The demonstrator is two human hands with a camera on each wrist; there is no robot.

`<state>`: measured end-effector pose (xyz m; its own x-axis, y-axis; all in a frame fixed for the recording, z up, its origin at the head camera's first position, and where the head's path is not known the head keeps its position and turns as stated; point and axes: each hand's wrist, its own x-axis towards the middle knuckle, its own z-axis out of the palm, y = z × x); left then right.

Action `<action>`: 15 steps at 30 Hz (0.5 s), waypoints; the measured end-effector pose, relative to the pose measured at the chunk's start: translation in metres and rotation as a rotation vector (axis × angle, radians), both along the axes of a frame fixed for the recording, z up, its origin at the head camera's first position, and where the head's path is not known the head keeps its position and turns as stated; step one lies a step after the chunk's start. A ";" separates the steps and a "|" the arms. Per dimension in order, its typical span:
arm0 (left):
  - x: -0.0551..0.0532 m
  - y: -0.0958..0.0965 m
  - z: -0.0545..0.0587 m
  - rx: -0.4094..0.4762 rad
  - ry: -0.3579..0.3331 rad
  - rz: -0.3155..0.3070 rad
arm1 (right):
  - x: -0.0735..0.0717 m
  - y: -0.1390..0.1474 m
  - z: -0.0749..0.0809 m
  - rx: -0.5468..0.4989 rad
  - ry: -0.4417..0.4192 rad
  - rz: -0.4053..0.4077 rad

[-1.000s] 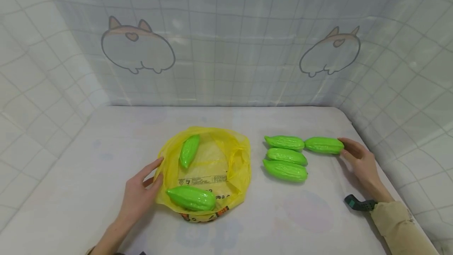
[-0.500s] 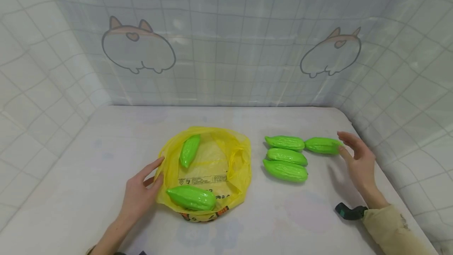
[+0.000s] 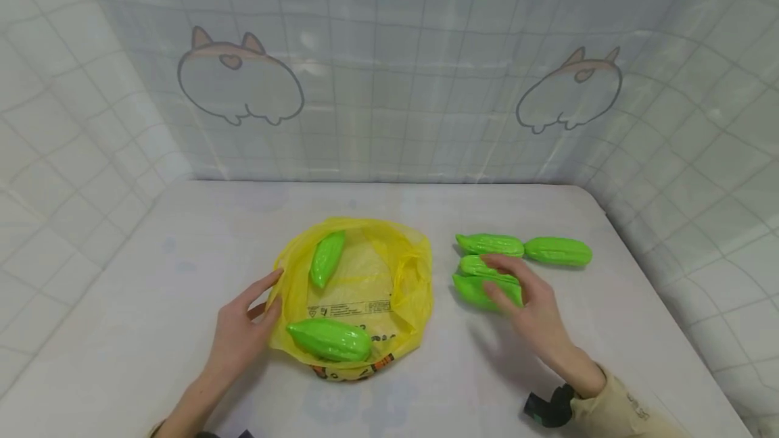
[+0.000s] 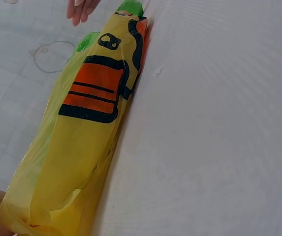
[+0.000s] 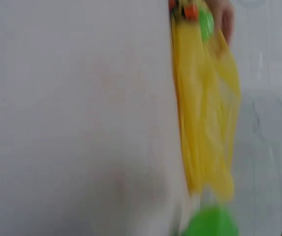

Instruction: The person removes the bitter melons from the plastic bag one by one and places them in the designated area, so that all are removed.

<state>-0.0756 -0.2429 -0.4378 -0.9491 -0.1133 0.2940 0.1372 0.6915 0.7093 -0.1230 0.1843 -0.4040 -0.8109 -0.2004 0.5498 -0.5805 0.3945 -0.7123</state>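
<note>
A yellow plastic bag [image 3: 414,336] sits with its mouth spread, showing two green toy bitter melons inside, one at the back left [image 3: 327,259] and a larger one at the front [image 3: 331,340]. My left hand [image 3: 243,326] holds the bag's left rim between thumb and fingers. Over the right-hand group my right hand [image 3: 532,306] hovers with fingers apart and nothing in them. It partly covers the middle bitter melon [image 3: 471,265] and the front bitter melon [image 3: 477,292]. Behind these lies another bitter melon [image 3: 489,244], end to end with the rightmost bitter melon [image 3: 558,251].
The white table [image 3: 201,242] is bounded by a tile-patterned curtain [image 3: 389,100] at the back and on both sides. A dark strapped device [image 3: 550,407] sits at the right sleeve cuff. In the left wrist view the bag's orange and black print [image 4: 94,86] faces the camera.
My right hand has let go of the rightmost bitter melon and moved left and toward me, over the stacked ones. The left hand stays at the bag's rim.
</note>
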 end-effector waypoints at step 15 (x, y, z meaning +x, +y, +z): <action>0.000 0.001 0.002 0.030 0.002 -0.011 | 0.022 -0.073 -0.010 0.104 -0.177 0.155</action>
